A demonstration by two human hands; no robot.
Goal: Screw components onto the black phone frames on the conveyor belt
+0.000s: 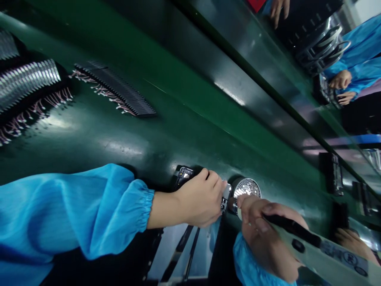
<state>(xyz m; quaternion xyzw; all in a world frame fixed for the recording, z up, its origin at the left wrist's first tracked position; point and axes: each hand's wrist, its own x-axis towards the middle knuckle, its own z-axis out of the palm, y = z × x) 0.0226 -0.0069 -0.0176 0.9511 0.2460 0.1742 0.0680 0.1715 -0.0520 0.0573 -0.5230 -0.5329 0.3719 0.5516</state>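
While my left hand is closed around the small dark part, pressing it down on the green belt, my right hand is wrapped firmly around the electric screwdriver. The tip of the tool points at the near edge of the part, just beside my left fingers. I cannot see the exact place where the tip meets the part, because my knuckles cover it.

I think the main danger is a slip. If the tip is not seated straight, it may jump off and scratch the part or hit my fingers, which are very close. If my left grip is too loose, the part could turn under the tool.

The round dish of screws stands just beside both hands, almost touching the right one. A careless movement of my right wrist could push it and spill the screws on the belt. The row of black parts with pink wires lies well apart, so I judge it safe.
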